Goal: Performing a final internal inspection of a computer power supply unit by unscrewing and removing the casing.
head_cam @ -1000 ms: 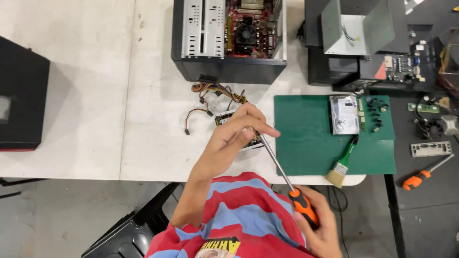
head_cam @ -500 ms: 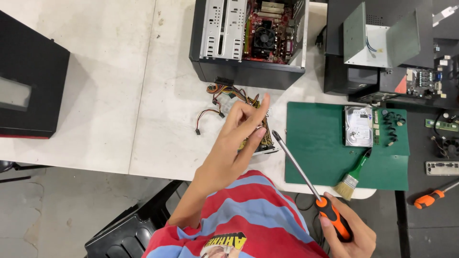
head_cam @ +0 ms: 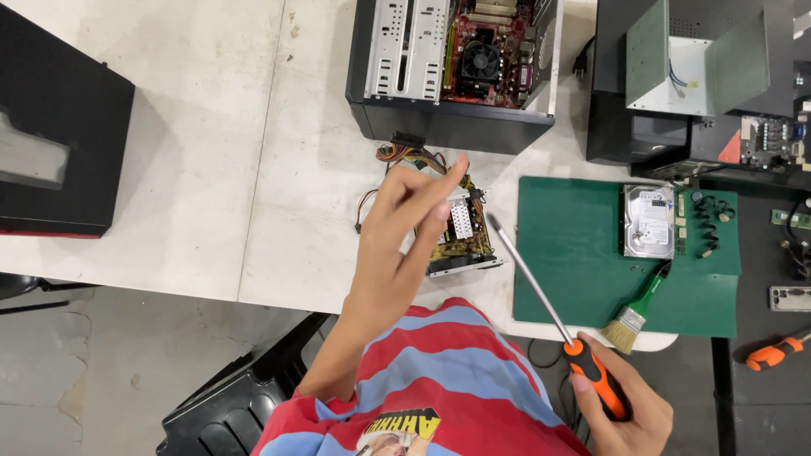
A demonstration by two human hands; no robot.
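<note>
Orange and black plastic forms the handle of the screwdriver (head_cam: 557,333), which is gripped in the right hand (head_cam: 621,405) at the lower right of the head view, fingers wrapped closed about the handle; the long steel shaft is angled up and to the left, its tip seen just beside the right edge of the opened power supply unit (head_cam: 456,232) and over the white table (head_cam: 211,169). The left hand (head_cam: 401,232) is raised above that unit, holding nothing that can be made out, its fingers stretched loosely together and pointed up and to the right, the fingertips (head_cam: 452,173) seen over the bundle of coloured wires (head_cam: 410,154) that leads from the unit. Whether the hand touches the unit cannot be told. The unit itself is lying on the table near its front edge, circuit board exposed, between the open computer case (head_cam: 456,67) behind it and the person's red and blue striped shirt (head_cam: 439,380) below. To the right a green mat (head_cam: 574,253) is spread, on which a hard drive (head_cam: 649,221) and a green-handled brush (head_cam: 638,308) are laid, the brush bristles reaching past the mat's front edge. A second orange-handled screwdriver (head_cam: 773,353) is seen at the far right on a dark surface, well apart from both hands. A black box (head_cam: 59,135) is placed at the left end of the table, and a black chair (head_cam: 236,397) is visible below the table edge.
</note>
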